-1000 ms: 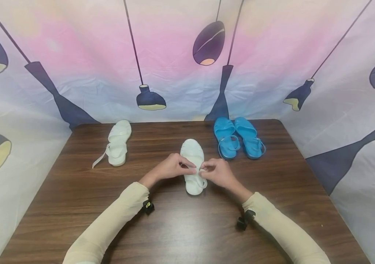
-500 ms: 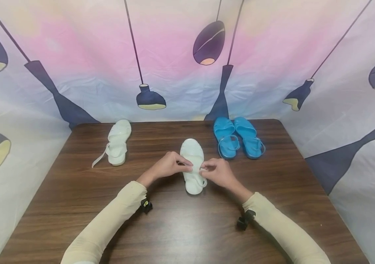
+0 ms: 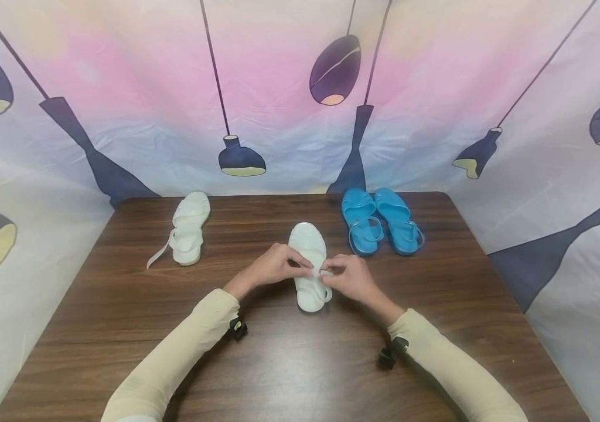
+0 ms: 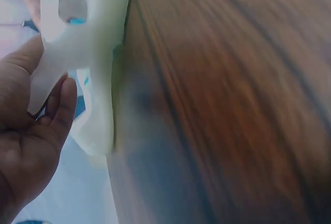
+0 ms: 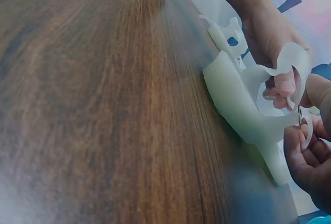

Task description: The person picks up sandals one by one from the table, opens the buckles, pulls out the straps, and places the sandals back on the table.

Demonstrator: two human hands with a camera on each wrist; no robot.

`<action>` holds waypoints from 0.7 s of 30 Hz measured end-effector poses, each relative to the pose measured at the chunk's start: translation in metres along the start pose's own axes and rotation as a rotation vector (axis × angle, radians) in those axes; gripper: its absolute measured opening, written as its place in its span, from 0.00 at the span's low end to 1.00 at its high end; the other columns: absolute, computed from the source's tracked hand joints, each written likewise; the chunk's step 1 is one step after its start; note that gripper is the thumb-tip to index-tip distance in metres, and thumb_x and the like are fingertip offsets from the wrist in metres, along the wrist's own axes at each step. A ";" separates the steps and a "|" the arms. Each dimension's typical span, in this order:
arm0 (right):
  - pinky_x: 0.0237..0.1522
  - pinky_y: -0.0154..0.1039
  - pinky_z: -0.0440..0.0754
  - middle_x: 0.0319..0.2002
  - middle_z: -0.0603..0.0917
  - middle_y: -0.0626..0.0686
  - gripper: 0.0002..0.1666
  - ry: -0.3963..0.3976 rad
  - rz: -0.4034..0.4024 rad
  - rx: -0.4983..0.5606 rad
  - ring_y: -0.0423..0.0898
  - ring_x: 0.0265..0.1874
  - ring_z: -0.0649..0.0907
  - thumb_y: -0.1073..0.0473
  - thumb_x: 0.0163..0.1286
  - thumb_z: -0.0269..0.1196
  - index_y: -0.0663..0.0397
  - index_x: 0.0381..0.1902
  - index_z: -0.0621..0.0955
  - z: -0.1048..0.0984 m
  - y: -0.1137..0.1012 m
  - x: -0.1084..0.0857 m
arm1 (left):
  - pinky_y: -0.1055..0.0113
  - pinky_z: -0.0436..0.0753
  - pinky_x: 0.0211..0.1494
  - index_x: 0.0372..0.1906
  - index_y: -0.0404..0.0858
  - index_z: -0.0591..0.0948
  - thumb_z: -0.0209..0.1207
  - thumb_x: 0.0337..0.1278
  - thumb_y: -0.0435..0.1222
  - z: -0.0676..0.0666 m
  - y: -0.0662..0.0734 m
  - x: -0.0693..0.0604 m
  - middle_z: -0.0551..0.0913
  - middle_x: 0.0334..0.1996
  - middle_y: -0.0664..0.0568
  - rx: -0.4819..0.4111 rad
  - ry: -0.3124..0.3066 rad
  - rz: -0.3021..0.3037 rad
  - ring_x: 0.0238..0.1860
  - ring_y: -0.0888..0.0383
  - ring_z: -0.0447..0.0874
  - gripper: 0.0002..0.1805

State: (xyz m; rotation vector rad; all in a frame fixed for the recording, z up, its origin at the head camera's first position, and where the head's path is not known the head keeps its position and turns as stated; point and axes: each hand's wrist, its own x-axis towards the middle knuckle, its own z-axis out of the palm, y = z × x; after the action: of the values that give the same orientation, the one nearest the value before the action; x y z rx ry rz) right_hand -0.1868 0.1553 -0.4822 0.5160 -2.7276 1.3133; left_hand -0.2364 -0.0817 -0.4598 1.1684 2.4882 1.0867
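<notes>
A white sandal [image 3: 307, 237] lies in the middle of the table, toe pointing away, with its ankle strap [image 5: 294, 56] looped above the heel. From the left side, my left hand [image 3: 273, 265] pinches part of the sandal's strap between thumb and fingers. In the left wrist view the left hand [image 4: 26, 125] has this pale band between thumb and forefinger. Opposite it, my right hand [image 3: 351, 275] pinches the strap by a small metal buckle [image 5: 299, 116]. The right wrist view shows the right hand's [image 5: 313, 157] fingertips close to the left hand's. Fingers partly hide the buckle.
Another white sandal [image 3: 191, 214] lies at the back left, its strap undone and trailing left. A pair of blue sandals [image 3: 359, 205] stands at the back right. The brown wooden table [image 3: 289, 375] meets a printed cloth [image 3: 279, 88] behind.
My left hand draws slightly left half a second ago, then comes back right toward the right hand. The right hand and the sandals stay almost in place.
</notes>
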 end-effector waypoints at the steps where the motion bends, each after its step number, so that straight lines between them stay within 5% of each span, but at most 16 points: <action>1: 0.34 0.35 0.82 0.29 0.85 0.44 0.07 0.004 0.003 -0.001 0.42 0.31 0.80 0.60 0.58 0.75 0.49 0.37 0.91 0.001 0.001 0.000 | 0.71 0.83 0.42 0.44 0.44 0.92 0.69 0.63 0.42 -0.001 -0.001 -0.001 0.91 0.41 0.56 0.002 0.005 -0.004 0.35 0.68 0.81 0.09; 12: 0.33 0.35 0.82 0.29 0.85 0.44 0.06 0.009 -0.018 0.019 0.42 0.31 0.80 0.61 0.57 0.75 0.49 0.35 0.90 0.003 0.001 -0.001 | 0.71 0.84 0.40 0.44 0.45 0.92 0.70 0.63 0.44 0.003 -0.001 0.000 0.91 0.40 0.60 -0.030 -0.013 0.027 0.34 0.69 0.83 0.10; 21: 0.35 0.35 0.83 0.30 0.86 0.44 0.07 0.038 -0.022 0.013 0.42 0.31 0.81 0.61 0.57 0.75 0.49 0.36 0.91 0.004 0.002 -0.002 | 0.71 0.83 0.39 0.42 0.46 0.92 0.70 0.63 0.44 0.005 -0.002 0.002 0.91 0.38 0.60 -0.030 0.001 -0.004 0.31 0.68 0.81 0.09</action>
State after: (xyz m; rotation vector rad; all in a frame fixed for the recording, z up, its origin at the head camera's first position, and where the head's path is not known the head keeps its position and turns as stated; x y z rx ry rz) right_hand -0.1851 0.1539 -0.4868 0.5152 -2.6769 1.3227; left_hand -0.2369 -0.0782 -0.4651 1.1538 2.4647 1.1202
